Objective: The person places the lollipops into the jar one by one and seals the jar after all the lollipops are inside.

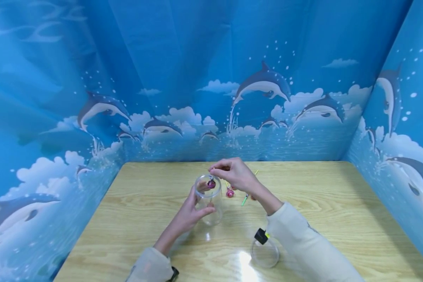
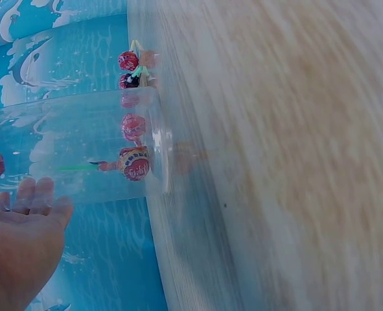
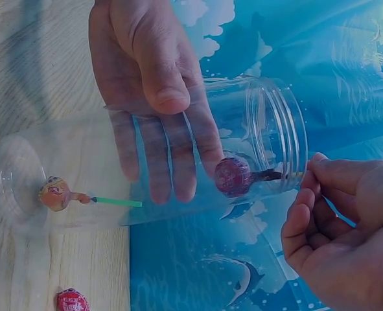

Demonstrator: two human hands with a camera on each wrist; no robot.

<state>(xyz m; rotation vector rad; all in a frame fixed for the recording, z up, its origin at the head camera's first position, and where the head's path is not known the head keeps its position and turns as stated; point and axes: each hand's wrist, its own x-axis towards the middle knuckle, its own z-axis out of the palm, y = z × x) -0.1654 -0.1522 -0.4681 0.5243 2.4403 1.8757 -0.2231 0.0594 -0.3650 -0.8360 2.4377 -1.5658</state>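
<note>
A clear plastic jar (image 1: 213, 219) stands upright on the table, and my left hand (image 1: 192, 211) holds it around the side, thumb on one face and fingers on the other. At the jar's mouth, my right hand (image 1: 237, 175) pinches the stick of a dark red lollipop (image 3: 233, 177). That lollipop's wrapped head hangs inside the jar, just below the rim. Down on the jar's bottom lies an orange-and-red lollipop (image 3: 54, 194) with a green stick. Other lollipops (image 1: 230, 192) lie on the table beyond the jar, partly hidden by my right arm.
A clear round lid (image 1: 265, 256) lies near the right sleeve, partly behind a small black box (image 1: 261, 236). Wood-grain table (image 1: 127, 235) surrounds the jar. Blue dolphin-print curtains (image 1: 183, 78) rise behind the table and along both sides.
</note>
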